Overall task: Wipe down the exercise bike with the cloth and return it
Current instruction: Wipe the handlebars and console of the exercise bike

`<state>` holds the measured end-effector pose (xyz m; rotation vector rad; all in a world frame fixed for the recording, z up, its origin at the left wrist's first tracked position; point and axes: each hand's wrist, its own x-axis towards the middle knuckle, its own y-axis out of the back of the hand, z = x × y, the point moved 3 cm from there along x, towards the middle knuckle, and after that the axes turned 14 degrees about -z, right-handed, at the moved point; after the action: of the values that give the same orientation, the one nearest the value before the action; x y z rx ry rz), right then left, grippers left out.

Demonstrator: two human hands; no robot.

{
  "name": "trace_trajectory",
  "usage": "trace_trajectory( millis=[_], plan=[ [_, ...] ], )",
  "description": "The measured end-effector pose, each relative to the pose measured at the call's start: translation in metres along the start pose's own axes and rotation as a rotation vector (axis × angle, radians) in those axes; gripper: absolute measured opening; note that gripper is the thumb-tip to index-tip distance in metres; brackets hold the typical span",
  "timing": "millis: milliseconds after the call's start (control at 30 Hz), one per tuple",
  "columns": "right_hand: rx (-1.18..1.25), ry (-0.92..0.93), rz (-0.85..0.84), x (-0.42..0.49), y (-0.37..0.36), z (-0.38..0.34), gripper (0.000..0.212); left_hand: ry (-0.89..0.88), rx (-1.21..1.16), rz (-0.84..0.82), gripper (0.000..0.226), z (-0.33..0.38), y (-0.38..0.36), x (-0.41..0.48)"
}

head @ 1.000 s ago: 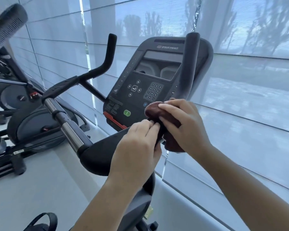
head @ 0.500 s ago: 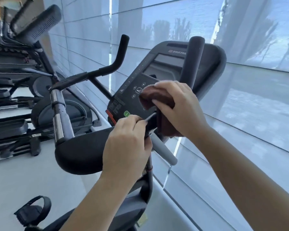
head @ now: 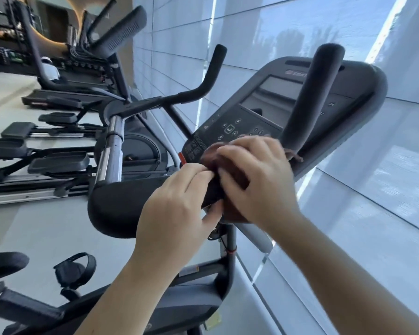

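Both hands are on the job: your right hand [head: 257, 180] is clamping the brown cloth [head: 230, 182] around the bar under the console [head: 264, 110], and your left hand [head: 177, 201] is pinching its edge. Since a second ago you've swung left and the cloth is dropping off the keypad, so the bike's handlebar [head: 121, 201] is probably up next. Cloth's mostly buried under fingers, kinda blurry.

Background is a row of other cardio machines [head: 65, 151] along the left, sitting on a pale grey floor [head: 46, 228], black frames with flat foot pedals. A treadmill-looking unit [head: 65, 76] sits furthest back with a slotted console tilted up. Whole right side is big windows with sheer blinds [head: 385, 165], blurry trees showing through.
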<state>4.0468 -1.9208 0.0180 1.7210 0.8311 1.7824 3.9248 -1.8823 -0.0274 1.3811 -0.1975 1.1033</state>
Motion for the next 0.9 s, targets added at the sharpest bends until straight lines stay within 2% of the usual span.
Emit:
trace_trajectory(
  millis=[67, 167, 233, 333, 433, 567, 733, 900],
  plan=[
    [0.023, 0.071, -0.021, -0.002, -0.006, -0.012, 0.019, 0.024, -0.030, 0.009, 0.027, -0.002, 0.001, 0.000],
    [-0.062, 0.132, -0.121, 0.008, 0.008, 0.008, 0.021, 0.007, -0.033, 0.022, 0.026, -0.003, 0.002, 0.000],
    [-0.078, 0.016, -0.117, 0.016, 0.022, 0.031, 0.022, -0.013, -0.042, 0.020, 0.027, -0.003, 0.003, -0.001],
    [-0.057, -0.110, -0.003, 0.014, 0.023, 0.038, 0.020, -0.024, -0.045, -0.011, 0.027, -0.003, 0.004, -0.001],
    [-0.023, -0.020, 0.073, 0.000, 0.001, 0.005, 0.018, -0.009, -0.059, -0.035, 0.027, -0.003, 0.005, -0.001],
    [-0.045, 0.119, -0.050, -0.001, 0.002, 0.001, 0.020, -0.007, -0.075, -0.052, 0.027, -0.003, 0.005, 0.000],
    [-0.110, -0.081, 0.011, 0.016, 0.030, 0.049, 0.021, -0.028, -0.080, -0.039, 0.029, -0.004, 0.005, 0.000],
    [-0.078, -0.071, 0.050, -0.004, 0.009, 0.032, 0.026, 0.007, -0.106, -0.079, 0.027, -0.003, 0.005, 0.001]
  ],
)
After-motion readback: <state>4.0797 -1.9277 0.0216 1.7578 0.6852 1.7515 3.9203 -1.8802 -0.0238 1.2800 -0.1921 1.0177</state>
